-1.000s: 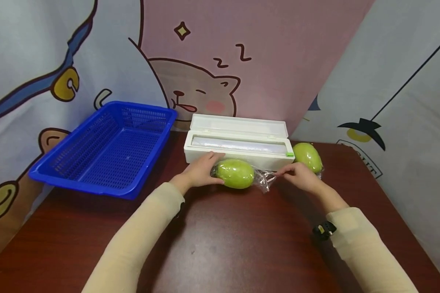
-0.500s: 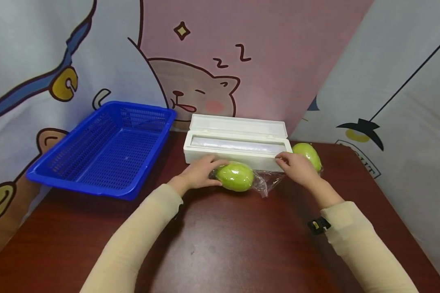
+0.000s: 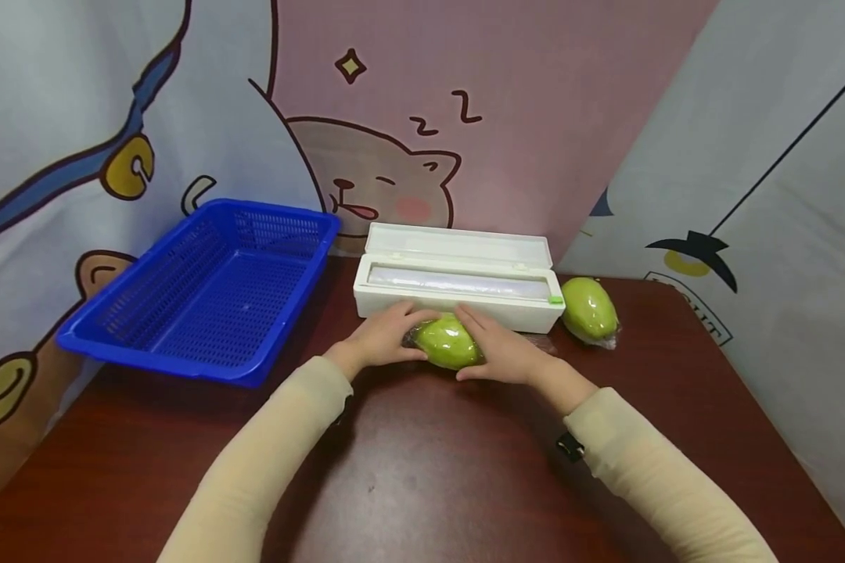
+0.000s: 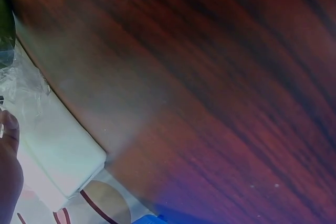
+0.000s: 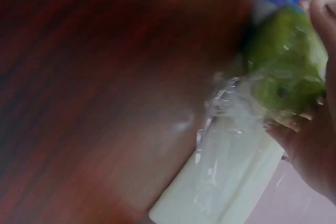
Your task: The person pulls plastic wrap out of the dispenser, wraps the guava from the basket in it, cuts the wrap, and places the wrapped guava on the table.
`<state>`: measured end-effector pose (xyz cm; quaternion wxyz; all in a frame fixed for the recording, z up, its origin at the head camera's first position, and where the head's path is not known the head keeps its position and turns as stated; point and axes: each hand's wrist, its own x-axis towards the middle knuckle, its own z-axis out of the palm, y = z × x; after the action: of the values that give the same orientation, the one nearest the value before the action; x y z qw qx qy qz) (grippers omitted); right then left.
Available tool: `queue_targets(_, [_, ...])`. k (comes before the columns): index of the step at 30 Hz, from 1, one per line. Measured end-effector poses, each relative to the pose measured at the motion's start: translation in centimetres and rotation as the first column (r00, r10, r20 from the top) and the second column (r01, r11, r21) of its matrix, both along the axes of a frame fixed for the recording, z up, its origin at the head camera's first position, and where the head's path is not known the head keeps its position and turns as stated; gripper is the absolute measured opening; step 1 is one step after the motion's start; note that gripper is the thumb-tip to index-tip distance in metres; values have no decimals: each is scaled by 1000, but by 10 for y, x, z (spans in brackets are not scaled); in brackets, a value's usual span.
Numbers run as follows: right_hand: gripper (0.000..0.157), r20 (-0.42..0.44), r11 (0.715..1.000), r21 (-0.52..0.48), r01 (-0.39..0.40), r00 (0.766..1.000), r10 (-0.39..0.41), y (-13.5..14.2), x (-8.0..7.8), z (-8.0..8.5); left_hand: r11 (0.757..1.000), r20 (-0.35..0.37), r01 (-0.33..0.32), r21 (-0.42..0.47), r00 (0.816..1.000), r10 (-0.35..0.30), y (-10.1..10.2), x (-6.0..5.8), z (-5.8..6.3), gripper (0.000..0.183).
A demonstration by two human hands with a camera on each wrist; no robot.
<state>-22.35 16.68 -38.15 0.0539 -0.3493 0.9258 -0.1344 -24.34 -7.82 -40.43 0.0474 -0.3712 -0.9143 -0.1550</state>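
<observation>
A glossy green oval fruit [image 3: 447,342] wrapped in clear cling film lies on the table, just in front of a white cling film box. My left hand [image 3: 382,336] holds its left end, fingers on the far side and thumb nearer me. Cupped round the right end is my right hand [image 3: 503,352], fingers and thumb spread over it. Loose cling film [image 5: 226,108] trails from the fruit in the right wrist view, lying across the box's side. Only part of the left hand [image 4: 9,166] enters the left wrist view, beside crumpled film.
The white box [image 3: 458,301] stands with its lid up, a film roll [image 3: 458,281] inside and a green slider at its right end. A second wrapped green fruit [image 3: 589,310] sits at that end. To the left is a blue basket [image 3: 282,344]. A printed curtain hangs behind.
My right hand has let go of the stretched film tail, passed the box's right end and come left onto the fruit's right end. The left hand stays at the fruit's left end.
</observation>
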Motion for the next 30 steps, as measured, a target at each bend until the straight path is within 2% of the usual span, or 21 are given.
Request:
queue_targets(3, [100,-81,999,24,-35,996,36,-1,1,-5,1000,13,-12,-1,1000,12,-2,1,1,67])
queue_targets(6, [97,-117,998,17,-55,991,56,-1,2,-7,1000,23,-17,-8,1000,17,-4,2,2,69])
queue_targets(13, [93,-98,997,-13,-69,993,68,1,3,-7,1000,67,-20,-17,998,21,-12,4,1,67])
queue_targets(20, [92,-116,996,-26,-91,989,87,14,4,-6,989,55,-101,-105,993,107,-25,6,-4,60])
queue_targets(25, [92,-96,998,-51,-38,995,33,33,7,-3,988,37,-118,-95,992,122,-24,6,-3,55])
queue_targets(30, [92,-87,992,-118,46,995,-56,47,12,10,985,70,-170,-13,983,170,-21,5,3,54])
